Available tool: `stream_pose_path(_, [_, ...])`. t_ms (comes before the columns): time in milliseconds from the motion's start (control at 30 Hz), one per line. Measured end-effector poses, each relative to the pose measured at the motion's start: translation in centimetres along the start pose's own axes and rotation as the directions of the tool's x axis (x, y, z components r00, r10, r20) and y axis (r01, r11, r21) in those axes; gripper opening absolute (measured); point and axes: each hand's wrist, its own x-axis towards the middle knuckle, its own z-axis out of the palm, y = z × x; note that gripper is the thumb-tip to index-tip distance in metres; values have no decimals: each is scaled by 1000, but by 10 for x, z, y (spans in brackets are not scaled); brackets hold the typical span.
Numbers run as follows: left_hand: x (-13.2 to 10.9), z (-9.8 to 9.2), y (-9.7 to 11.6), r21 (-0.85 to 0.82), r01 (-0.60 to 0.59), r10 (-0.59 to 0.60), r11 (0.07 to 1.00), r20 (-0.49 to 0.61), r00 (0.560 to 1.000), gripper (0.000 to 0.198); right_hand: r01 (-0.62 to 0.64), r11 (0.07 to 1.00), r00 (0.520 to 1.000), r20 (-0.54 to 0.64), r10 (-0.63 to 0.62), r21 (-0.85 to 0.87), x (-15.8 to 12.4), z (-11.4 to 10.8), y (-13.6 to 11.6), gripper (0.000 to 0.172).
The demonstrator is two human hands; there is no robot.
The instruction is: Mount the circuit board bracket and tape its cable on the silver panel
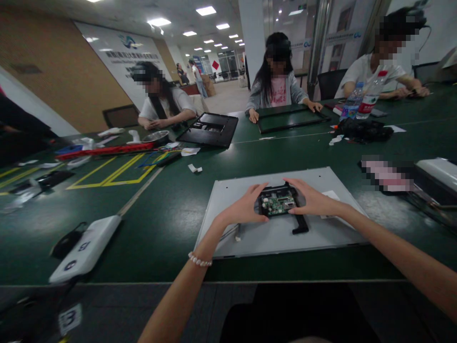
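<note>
A flat grey metal panel [250, 238] lies on the green table in front of me. On its middle sits a black module with a green circuit board [278, 204] inside it. My left hand [246, 207] grips the module's left side, fingers curled over its edge. My right hand [309, 200] grips the right side the same way. A black bracket [300, 226] sticks out below the module. A bead bracelet [200, 260] is on my left wrist.
A white labelled box [89, 247] lies at the left near the table's edge [143, 282]. Three other people sit across the table, with a black back cover [210, 128] and a black frame [291, 119]. Two bottles [360, 100] and a black bag [364, 129] stand at the right.
</note>
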Motion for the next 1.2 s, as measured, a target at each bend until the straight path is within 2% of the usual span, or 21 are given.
stream_pose_path(433, [-9, 7, -1, -17, 3, -3, 1000, 11, 1000, 109, -67, 995, 997, 29, 69, -67, -15, 9, -2, 90])
stream_pose_path(633, [-13, 8, 0, 14, 8, -9, 1000, 64, 998, 112, -61, 995, 998, 30, 64, -84, -17, 13, 4, 83])
stream_pose_path(700, [-13, -1, -5, 8, -7, 6, 1000, 101, 995, 114, -59, 993, 998, 26, 62, -98, -17, 13, 5, 83])
stream_pose_path(767, [-12, -20, -20, 4, -10, 9, 1000, 87, 996, 107, -61, 993, 998, 22, 63, -106, -16, 13, 4, 83])
stream_pose_path(800, [-11, -33, -31, 19, 5, -6, 1000, 36, 999, 96, -64, 992, 998, 22, 67, -108, -17, 13, 3, 83])
stream_pose_path(867, [-10, -62, -59, 130, 71, -51, 989, -149, 988, 68, -74, 991, 997, 28, 77, -112, -17, 13, 0, 83])
stream_pose_path(933, [-9, -91, -90, 353, 240, -123, 904, -324, 938, 47, -83, 989, 996, 32, 87, -124, -17, 14, -3, 81])
stream_pose_path(967, [-9, -105, -105, 493, 346, -182, 798, -351, 918, 41, -86, 988, 995, 35, 91, -132, -17, 14, -4, 79])
stream_pose_path(1000, [-8, -116, -118, 637, 427, -244, 643, -358, 901, 37, -87, 986, 995, 38, 93, -141, -17, 14, -5, 77])
stream_pose_path(1033, [-8, -126, -129, 722, 470, -289, 508, -371, 882, 34, -87, 985, 995, 40, 94, -149, -17, 14, -5, 75])
stream_pose_path(1067, [-7, -134, -138, 758, 487, -317, 435, -377, 870, 32, -87, 984, 995, 43, 94, -155, -16, 14, -6, 73])
stream_pose_path(1100, [-6, -140, -145, 780, 495, -338, 383, -381, 861, 30, -88, 983, 994, 46, 97, -159, -16, 14, -6, 72])
stream_pose_path(1200, [-1, -151, -159, 788, 511, -368, 342, -388, 845, 24, -94, 982, 994, 48, 103, -167, -15, 13, -6, 70])
